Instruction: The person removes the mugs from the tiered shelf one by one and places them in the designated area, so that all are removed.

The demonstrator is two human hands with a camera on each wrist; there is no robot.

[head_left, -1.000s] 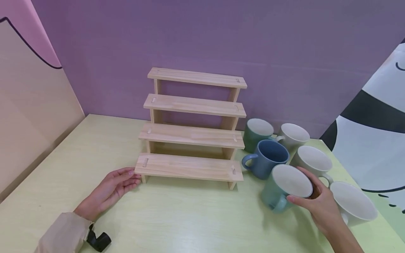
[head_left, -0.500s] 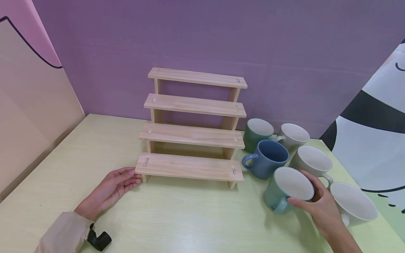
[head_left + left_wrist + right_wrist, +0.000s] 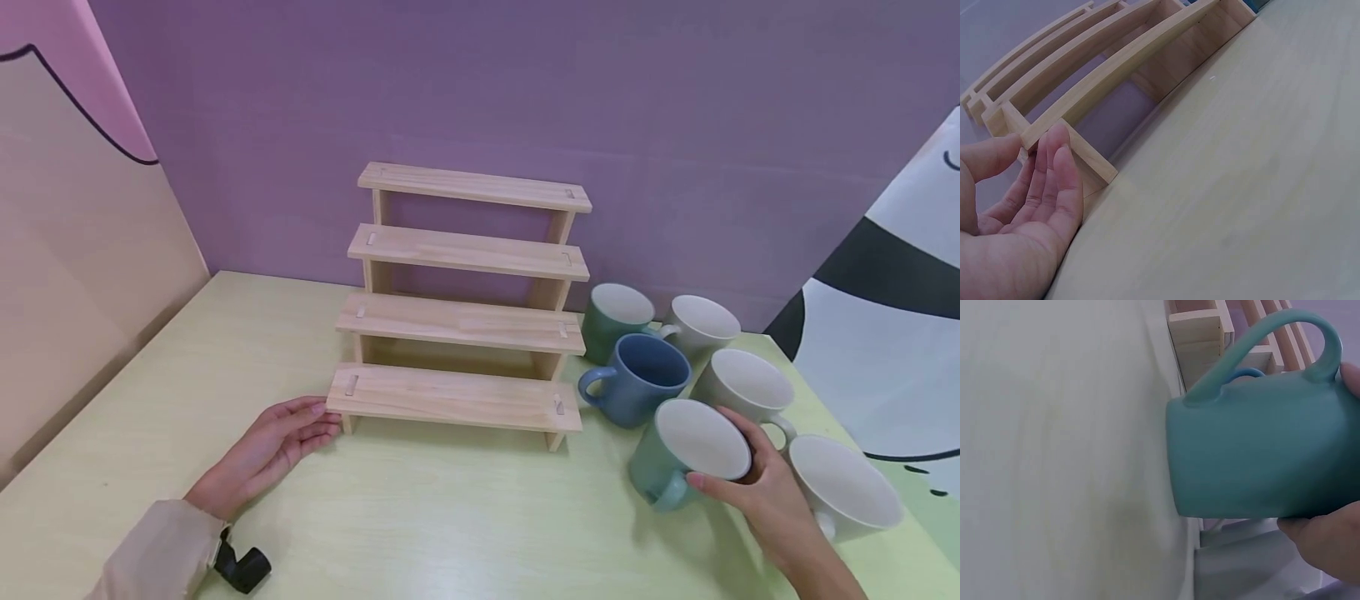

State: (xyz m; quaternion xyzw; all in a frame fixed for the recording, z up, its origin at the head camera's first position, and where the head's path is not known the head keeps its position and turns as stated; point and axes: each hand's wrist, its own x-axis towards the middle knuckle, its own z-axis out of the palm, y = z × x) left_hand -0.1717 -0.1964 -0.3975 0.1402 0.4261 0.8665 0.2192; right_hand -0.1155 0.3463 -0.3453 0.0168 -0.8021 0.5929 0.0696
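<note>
A four-step stand of pale wood, a display riser (image 3: 457, 396), stands near the back wall. At the left end of its lowest board, my left hand (image 3: 273, 446) pinches the corner, thumb above and fingers beneath, as the left wrist view shows. My right hand (image 3: 772, 492) grips a teal mug (image 3: 663, 462) with a white inside, thumb near the handle and fingers round the far side. In the right wrist view the teal mug (image 3: 1254, 450) has its handle upward in the picture. Whether its base touches the table I cannot tell.
Behind the held mug stand a blue mug (image 3: 633, 383), a green mug (image 3: 600, 325) and several whitish mugs, one (image 3: 840, 492) close beside my right wrist. A purple wall (image 3: 480, 92) backs the pale table (image 3: 420, 508). A black device (image 3: 243, 571) sits on my left wrist.
The teal mug has shifted slightly right and towards me in my right hand. The whole head view has slid a little. My left hand keeps its place at the riser.
</note>
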